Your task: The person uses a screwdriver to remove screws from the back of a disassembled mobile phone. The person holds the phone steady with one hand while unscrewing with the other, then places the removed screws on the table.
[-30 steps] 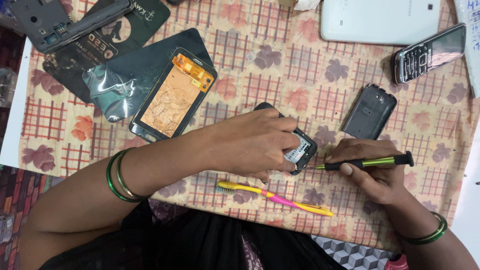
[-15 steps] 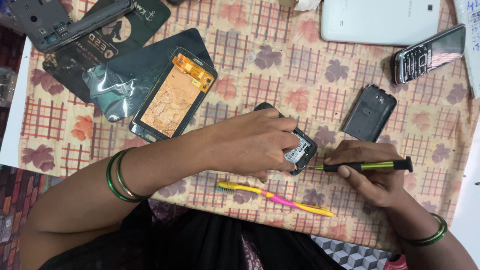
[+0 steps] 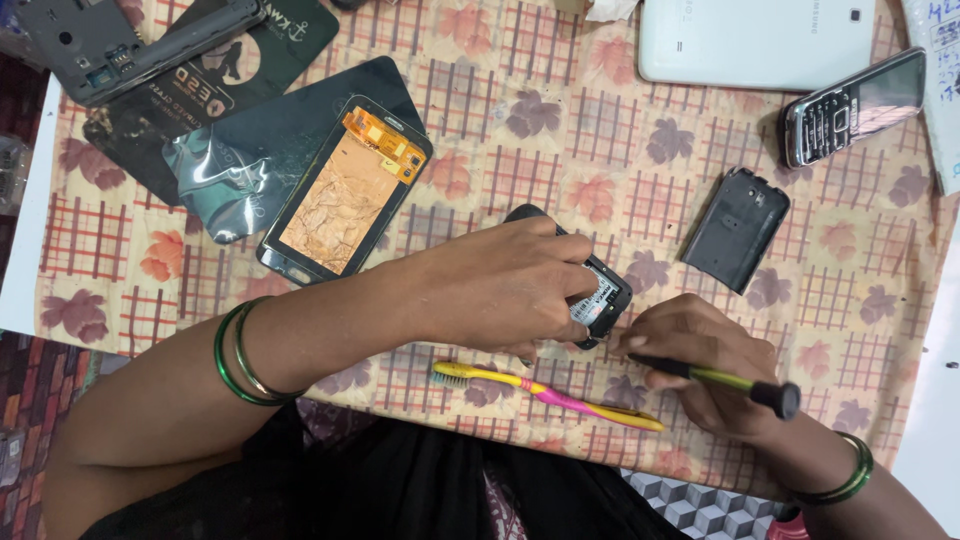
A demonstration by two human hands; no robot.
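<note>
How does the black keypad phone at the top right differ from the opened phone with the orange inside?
The keypad phone is narrow and shows rows of buttons under a small dark screen; the opened phone is wider and shows no buttons. The keypad phone looks whole, while the opened phone bares a coppery inner panel and an orange strip. The keypad phone rests on the cloth; the opened phone lies partly on dark packets. Both lie flat, untouched.

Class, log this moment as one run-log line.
left hand: pins small black phone to cloth | right hand: grips green-shafted screwdriver, tip at phone | toothbrush: lies below
</note>
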